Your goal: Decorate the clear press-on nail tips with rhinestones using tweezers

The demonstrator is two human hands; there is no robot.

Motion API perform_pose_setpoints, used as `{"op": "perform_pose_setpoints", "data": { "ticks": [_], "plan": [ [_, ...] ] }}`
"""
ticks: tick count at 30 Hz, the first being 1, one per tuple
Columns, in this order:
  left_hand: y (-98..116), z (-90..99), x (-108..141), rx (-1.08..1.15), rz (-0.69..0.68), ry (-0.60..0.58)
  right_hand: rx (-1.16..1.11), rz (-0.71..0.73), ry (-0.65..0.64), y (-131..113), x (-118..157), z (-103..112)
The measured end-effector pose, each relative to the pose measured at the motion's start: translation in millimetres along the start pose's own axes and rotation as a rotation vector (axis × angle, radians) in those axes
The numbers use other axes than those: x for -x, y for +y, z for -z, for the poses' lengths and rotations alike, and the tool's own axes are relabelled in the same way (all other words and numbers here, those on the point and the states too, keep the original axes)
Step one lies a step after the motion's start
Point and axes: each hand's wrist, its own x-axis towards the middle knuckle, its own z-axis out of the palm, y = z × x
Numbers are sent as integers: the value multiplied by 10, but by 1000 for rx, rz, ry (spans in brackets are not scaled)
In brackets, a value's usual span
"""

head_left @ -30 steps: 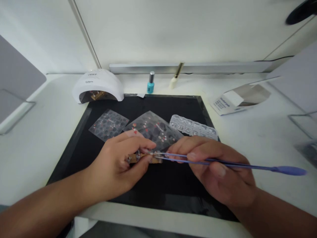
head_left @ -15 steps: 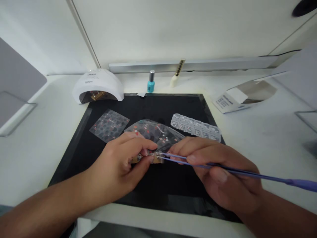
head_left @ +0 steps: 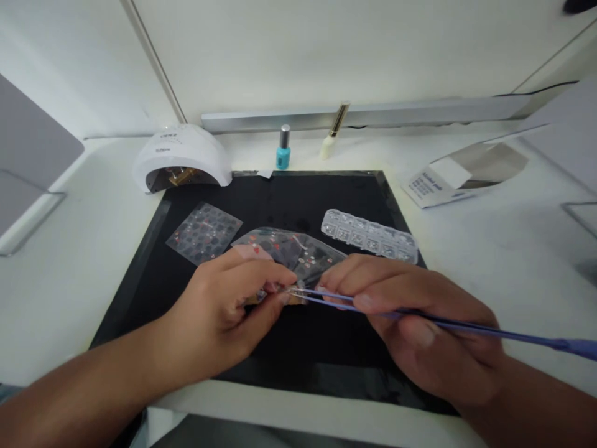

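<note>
My left hand is closed, thumb and forefinger pinched together. What lies between its fingertips is too small and hidden to make out. A pair of blue-purple tweezers lies in my right hand, closed around its arms. The tweezers' fine tips meet at my left fingertips. Behind the hands, clear sticker sheets with red and white motifs lie on a black mat, partly covered by my fingers. Under my left fingertips a small tan thing shows, mostly hidden. Another sticker sheet lies to the left.
A white nail lamp stands at the back left. A turquoise polish bottle and a pale bottle with a gold cap stand behind the mat. A clear compartment case of rhinestones lies right; beyond it, an open alcohol-pad box.
The view has shifted slightly. Both hands keep nearly the same pose, with the tweezer tips still at my left fingertips.
</note>
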Motion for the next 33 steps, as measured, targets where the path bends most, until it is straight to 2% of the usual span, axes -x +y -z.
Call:
{"op": "perform_pose_setpoints", "data": {
  "ticks": [12,24,33],
  "plan": [
    [44,4,4,2,-32,29,-22,-27,0,-20,1,9],
    [107,20,34,-110,-83,51,-10,-58,8,-79,36,-1],
    [120,48,10,-90,-95,46,-24,-11,-18,-68,29,10]
  ]
}}
